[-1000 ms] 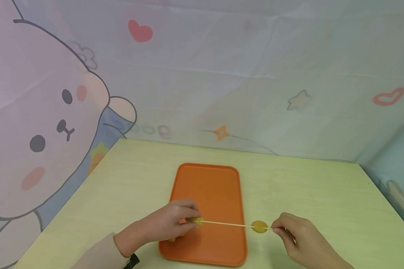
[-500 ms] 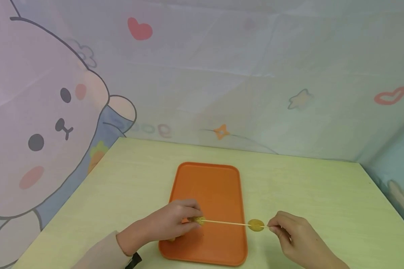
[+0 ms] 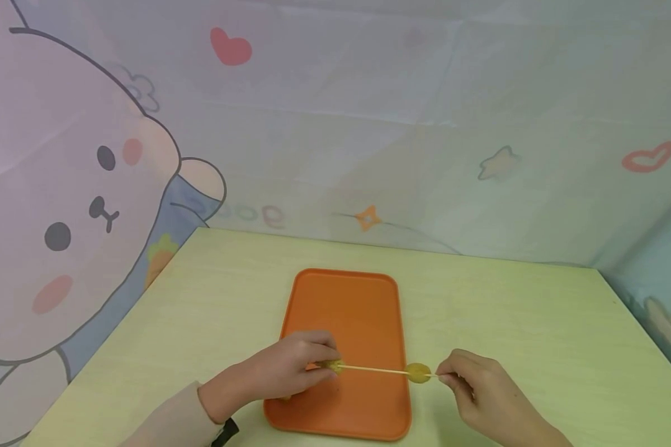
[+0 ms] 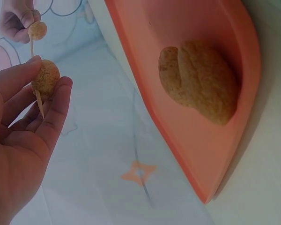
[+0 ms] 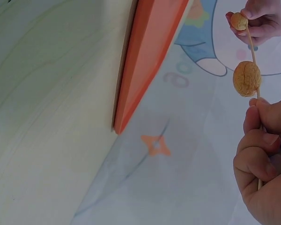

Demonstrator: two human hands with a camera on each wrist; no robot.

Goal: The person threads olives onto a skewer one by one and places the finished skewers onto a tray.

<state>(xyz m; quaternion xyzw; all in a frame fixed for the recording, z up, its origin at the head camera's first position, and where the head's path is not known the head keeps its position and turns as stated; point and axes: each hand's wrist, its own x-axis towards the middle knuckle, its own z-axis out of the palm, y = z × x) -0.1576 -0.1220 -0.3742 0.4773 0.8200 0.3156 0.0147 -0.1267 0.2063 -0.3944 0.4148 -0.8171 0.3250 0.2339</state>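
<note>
In the head view, my left hand (image 3: 291,366) is over the orange tray (image 3: 352,310), its fingers and thumb gripping a wrinkled golden-brown fried ball (image 4: 46,75). A thin wooden skewer (image 3: 371,369) runs through this ball; its pointed tip comes out past it in the left wrist view. Further along the skewer sits a second golden-brown ball (image 5: 247,78), close to my right hand (image 3: 489,394). The right thumb and fingers pinch the skewer's other end just beyond that ball. Two more brown pieces (image 4: 206,82) lie touching each other on the tray, mostly hidden by my left hand in the head view.
The tray lies on a pale yellow-green table (image 3: 509,310) and has a low raised rim. Behind the table hangs a cartoon-printed cloth (image 3: 335,124). A dark band (image 3: 225,433) shows beneath the left sleeve (image 3: 173,416).
My right hand has moved left with the skewer and its second ball, drawing nearer the left hand. The left hand has shifted slightly right, still gripping its ball.
</note>
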